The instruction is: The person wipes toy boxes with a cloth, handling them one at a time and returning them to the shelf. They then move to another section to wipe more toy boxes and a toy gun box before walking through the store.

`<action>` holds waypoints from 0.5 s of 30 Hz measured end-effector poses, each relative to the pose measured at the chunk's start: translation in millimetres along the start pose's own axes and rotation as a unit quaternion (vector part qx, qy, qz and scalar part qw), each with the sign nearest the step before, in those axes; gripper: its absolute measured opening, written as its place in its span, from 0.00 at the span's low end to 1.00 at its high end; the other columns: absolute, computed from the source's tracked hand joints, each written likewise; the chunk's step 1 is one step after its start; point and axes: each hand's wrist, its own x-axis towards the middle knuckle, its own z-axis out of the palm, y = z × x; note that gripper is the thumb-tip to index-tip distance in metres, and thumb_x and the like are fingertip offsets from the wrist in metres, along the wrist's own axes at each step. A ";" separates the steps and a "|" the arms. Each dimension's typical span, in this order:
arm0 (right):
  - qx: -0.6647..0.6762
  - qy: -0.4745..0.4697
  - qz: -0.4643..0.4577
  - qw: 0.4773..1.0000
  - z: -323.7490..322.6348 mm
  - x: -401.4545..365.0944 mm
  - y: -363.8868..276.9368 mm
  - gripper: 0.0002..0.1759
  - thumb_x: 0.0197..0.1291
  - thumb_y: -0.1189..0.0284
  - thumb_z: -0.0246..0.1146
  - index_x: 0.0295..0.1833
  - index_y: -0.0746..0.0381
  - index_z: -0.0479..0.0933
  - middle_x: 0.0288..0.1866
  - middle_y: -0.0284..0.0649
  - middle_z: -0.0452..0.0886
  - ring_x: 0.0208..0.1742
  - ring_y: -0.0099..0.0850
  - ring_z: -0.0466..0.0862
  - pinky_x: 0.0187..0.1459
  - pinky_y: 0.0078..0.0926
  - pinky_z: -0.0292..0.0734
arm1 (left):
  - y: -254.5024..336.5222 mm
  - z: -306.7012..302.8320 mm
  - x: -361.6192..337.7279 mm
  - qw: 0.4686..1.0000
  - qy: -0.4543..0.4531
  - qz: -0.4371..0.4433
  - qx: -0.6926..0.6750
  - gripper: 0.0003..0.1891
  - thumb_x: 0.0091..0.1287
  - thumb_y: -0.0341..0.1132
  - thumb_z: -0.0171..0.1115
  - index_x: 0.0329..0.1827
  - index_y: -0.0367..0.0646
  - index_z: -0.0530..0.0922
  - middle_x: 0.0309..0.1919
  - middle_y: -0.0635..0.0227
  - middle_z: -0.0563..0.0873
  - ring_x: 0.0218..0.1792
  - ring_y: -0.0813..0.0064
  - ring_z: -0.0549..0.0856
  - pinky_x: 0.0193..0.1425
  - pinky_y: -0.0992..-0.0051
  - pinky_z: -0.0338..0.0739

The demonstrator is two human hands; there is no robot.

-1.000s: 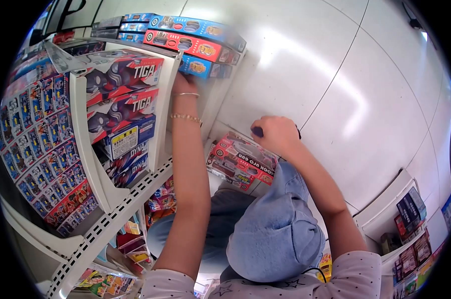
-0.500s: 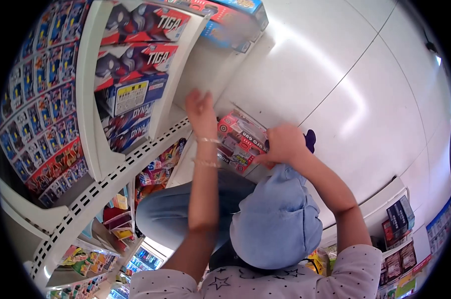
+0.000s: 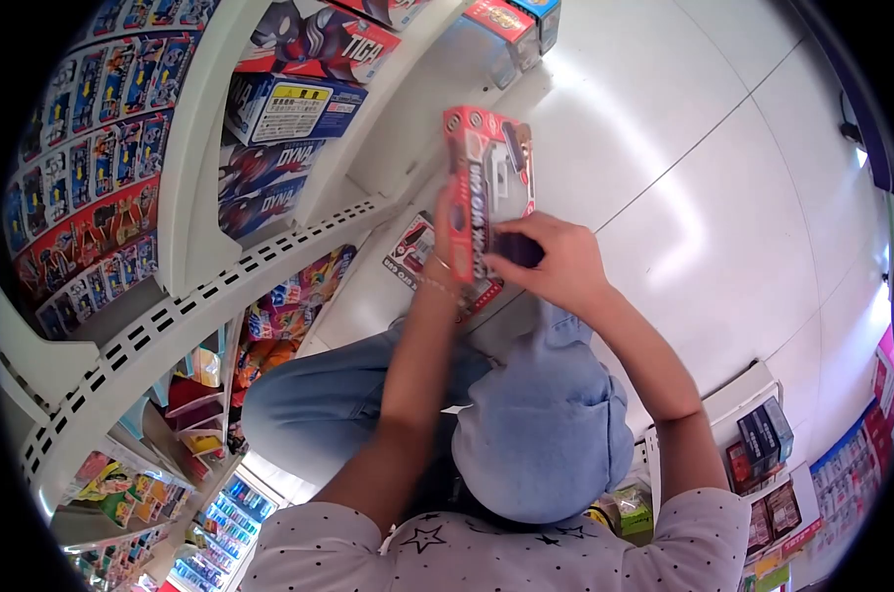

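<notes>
Red toy-gun box [image 3: 461,212] above floor [image 3: 704,286], near shelf's [image 3: 220,308] edge; left hand [image 3: 444,229] against side, closure unclear; right hand [image 3: 563,261] parted at box edge; uneven support could tip box.

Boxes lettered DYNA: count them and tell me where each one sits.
2. The upper DYNA box sits under the blue box with a yellow label; the lower DYNA box is beneath it. Others may be hidden behind.
</notes>
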 end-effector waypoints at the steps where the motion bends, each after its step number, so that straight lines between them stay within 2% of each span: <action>1: -0.026 0.051 -0.094 0.994 -1.7 -2.1 -1.6 0.14 0.49 0.58 0.73 0.41 0.52 0.87 0.34 0.38 0.84 0.29 0.36 0.84 0.31 0.33 0.80 | 10.6 15.6 2.0 0.996 -0.041 -0.004 -0.074 0.35 0.70 0.60 0.49 0.69 0.41 0.70 0.58 0.55 0.82 0.56 0.59 0.84 0.63 0.59 0.80; 2: -0.052 0.099 -0.188 0.976 -2.3 -4.8 -4.2 0.14 0.50 0.60 0.74 0.42 0.51 0.87 0.37 0.36 0.84 0.29 0.34 0.83 0.31 0.32 0.80 | 13.1 14.2 8.3 0.989 -0.082 -0.022 -0.125 0.37 0.70 0.63 0.44 0.68 0.41 0.71 0.58 0.53 0.83 0.54 0.57 0.86 0.62 0.57 0.81; 3: -0.077 0.145 -0.278 0.946 -2.2 -8.1 -6.3 0.14 0.50 0.62 0.75 0.44 0.49 0.87 0.40 0.34 0.84 0.29 0.32 0.82 0.31 0.31 0.79 | 11.5 6.9 13.8 0.983 -0.121 -0.037 -0.134 0.35 0.71 0.61 0.44 0.69 0.42 0.71 0.59 0.55 0.82 0.57 0.59 0.84 0.64 0.59 0.79; 4: -0.109 0.135 -0.365 0.915 3.5 -7.9 -3.3 0.17 0.47 0.62 0.75 0.46 0.46 0.86 0.46 0.30 0.82 0.33 0.29 0.80 0.33 0.30 0.79 | 5.3 16.1 12.1 0.988 -0.101 -0.009 -0.117 0.34 0.72 0.59 0.43 0.70 0.42 0.70 0.61 0.55 0.81 0.59 0.59 0.83 0.66 0.60 0.77; 5: -0.177 0.080 -0.383 0.903 8.8 -5.0 -3.7 0.25 0.42 0.63 0.75 0.52 0.45 0.84 0.51 0.30 0.81 0.37 0.28 0.81 0.34 0.29 0.79 | 0.3 26.0 11.6 0.992 -0.082 0.018 -0.098 0.33 0.73 0.58 0.43 0.70 0.43 0.70 0.62 0.56 0.81 0.61 0.60 0.81 0.68 0.61 0.75; 7: -0.197 0.064 -0.297 0.932 8.8 6.2 1.9 0.29 0.39 0.65 0.75 0.53 0.42 0.83 0.52 0.29 0.81 0.40 0.30 0.81 0.38 0.29 0.80 | -18.5 6.2 17.4 0.996 -0.072 0.006 -0.060 0.33 0.72 0.59 0.49 0.72 0.47 0.69 0.65 0.58 0.78 0.69 0.61 0.74 0.73 0.58 0.68; 8: -0.234 0.078 -0.235 0.940 -0.9 17.2 -1.0 0.25 0.43 0.65 0.74 0.52 0.41 0.83 0.52 0.30 0.81 0.41 0.32 0.82 0.40 0.31 0.81 | -29.0 9.7 12.4 0.997 -0.040 0.052 0.043 0.32 0.71 0.57 0.49 0.72 0.47 0.69 0.65 0.58 0.78 0.69 0.61 0.74 0.73 0.59 0.67; 10: -0.203 0.217 -0.151 0.943 -10.4 44.7 7.4 0.18 0.52 0.65 0.72 0.51 0.46 0.84 0.49 0.32 0.82 0.43 0.35 0.82 0.41 0.34 0.80 | -29.4 19.9 6.4 0.990 -0.057 0.013 -0.130 0.31 0.71 0.55 0.49 0.71 0.45 0.69 0.64 0.57 0.78 0.67 0.61 0.76 0.73 0.61 0.69; 11: -0.222 0.230 -0.071 0.945 -22.5 54.0 4.2 0.14 0.56 0.65 0.71 0.50 0.47 0.84 0.49 0.32 0.82 0.43 0.35 0.82 0.41 0.33 0.80 | -28.5 19.7 -2.2 0.981 -0.096 -0.063 -0.159 0.32 0.70 0.56 0.47 0.70 0.43 0.70 0.63 0.56 0.80 0.64 0.60 0.79 0.70 0.58 0.72; 13: -0.244 0.268 -0.016 0.932 -39.0 70.4 19.6 0.09 0.63 0.64 0.66 0.48 0.51 0.85 0.47 0.31 0.83 0.43 0.36 0.82 0.40 0.31 0.79 | -32.5 25.9 -8.4 0.967 -0.148 -0.079 -0.190 0.34 0.70 0.58 0.46 0.70 0.42 0.71 0.62 0.55 0.80 0.60 0.59 0.82 0.64 0.55 0.78; 14: -0.213 0.256 0.018 0.943 -45.9 70.9 26.0 0.09 0.65 0.64 0.65 0.47 0.52 0.85 0.46 0.32 0.83 0.42 0.37 0.83 0.40 0.31 0.79 | -31.2 40.8 -13.4 0.989 -0.047 -0.040 -0.131 0.36 0.69 0.60 0.46 0.70 0.41 0.71 0.62 0.54 0.80 0.58 0.56 0.83 0.58 0.54 0.82; 15: -0.179 0.242 0.053 0.952 -50.1 68.9 31.6 0.09 0.66 0.64 0.63 0.46 0.53 0.85 0.44 0.32 0.83 0.41 0.38 0.83 0.40 0.32 0.79 | -28.5 35.3 -11.2 0.989 -0.029 -0.036 -0.140 0.37 0.69 0.62 0.46 0.71 0.41 0.70 0.62 0.53 0.80 0.58 0.53 0.84 0.56 0.54 0.84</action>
